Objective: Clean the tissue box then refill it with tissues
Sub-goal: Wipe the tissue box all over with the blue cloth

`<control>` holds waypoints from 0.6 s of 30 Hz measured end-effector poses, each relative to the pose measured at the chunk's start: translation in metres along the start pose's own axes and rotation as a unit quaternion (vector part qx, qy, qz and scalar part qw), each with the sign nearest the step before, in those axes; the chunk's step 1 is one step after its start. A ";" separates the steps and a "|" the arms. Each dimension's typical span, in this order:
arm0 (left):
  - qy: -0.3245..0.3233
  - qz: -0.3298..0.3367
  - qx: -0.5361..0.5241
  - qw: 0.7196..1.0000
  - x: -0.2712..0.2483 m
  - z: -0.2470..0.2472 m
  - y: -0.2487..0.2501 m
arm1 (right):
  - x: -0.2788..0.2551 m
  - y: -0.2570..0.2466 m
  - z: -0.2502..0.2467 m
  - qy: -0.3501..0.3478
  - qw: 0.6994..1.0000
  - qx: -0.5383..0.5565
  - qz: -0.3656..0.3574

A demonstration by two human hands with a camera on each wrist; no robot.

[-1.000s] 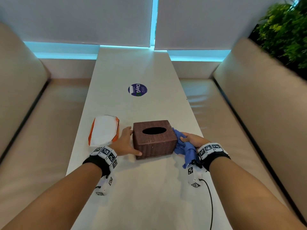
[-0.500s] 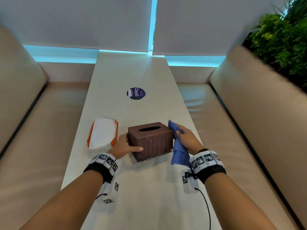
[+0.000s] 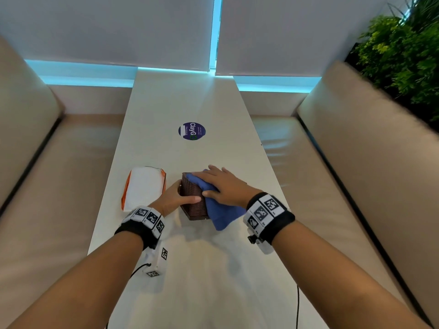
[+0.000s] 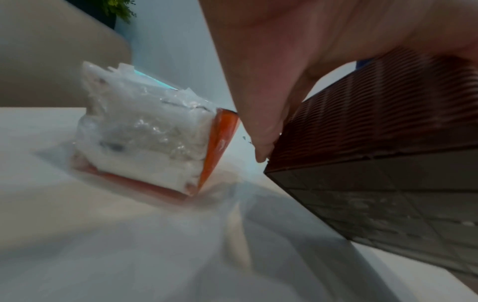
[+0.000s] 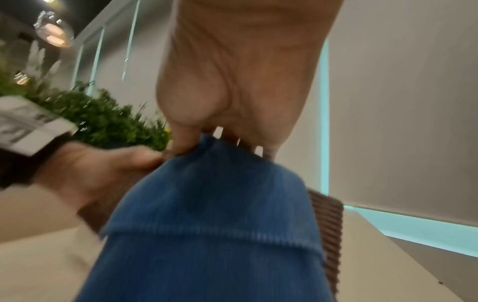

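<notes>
On the long pale table point(image 3: 213, 269), a little below the middle of the head view, sits the tissue box point(image 3: 193, 198), a dark brown block with a ribbed, woven-looking skin; the left wrist view shows it tipped, one bottom edge raised to show a flat grey underside marked in a grid (dusty in patches). Draped over its top and down its 3 o'clock side is a blue cloth point(image 3: 221, 210), soft and finely corded, folded with a hem line across it.

At 9 o'clock of the box, just beside it, lies the tissue pack point(image 3: 143, 186): a rounded white wad in crinkled clear plastic with orange edges.

The left hand point(image 3: 174, 198) grips the box on its 9 o'clock side, thumb laid along the near face and fingers point(image 4: 264, 143) down against the ribbed wall. The right hand point(image 3: 223, 184) lies flat on the cloth atop the box, fingers stretched and spread, pressing the fabric down; the thumb rests at the near edge. Both wrists wear black bands with white square-patterned tags.

A round dark blue sticker point(image 3: 192, 131) sits on the table at 12 o'clock of the box, well apart. Beige padded benches point(image 3: 59, 186) flank the table, grey blinds hang at its far end over a cyan strip of light, and green foliage point(image 3: 403, 55) fills the 2 o'clock corner.
</notes>
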State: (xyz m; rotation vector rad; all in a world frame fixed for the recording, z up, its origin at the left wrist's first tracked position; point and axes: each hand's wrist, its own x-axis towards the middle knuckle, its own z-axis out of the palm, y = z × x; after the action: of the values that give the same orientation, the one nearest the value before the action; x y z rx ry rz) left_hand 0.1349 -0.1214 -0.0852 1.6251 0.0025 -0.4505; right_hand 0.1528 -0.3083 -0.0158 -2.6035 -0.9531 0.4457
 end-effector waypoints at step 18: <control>0.050 -0.031 0.087 0.994 0.006 0.005 0.011 | 0.000 0.007 0.002 0.148 0.984 0.101 -0.011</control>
State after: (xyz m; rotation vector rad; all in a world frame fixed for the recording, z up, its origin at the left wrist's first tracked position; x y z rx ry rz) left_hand 0.1426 -0.1288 -0.0765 1.8221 0.0923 -0.4264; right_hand 0.1559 -0.3130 -0.0210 -2.3862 -0.7914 0.1337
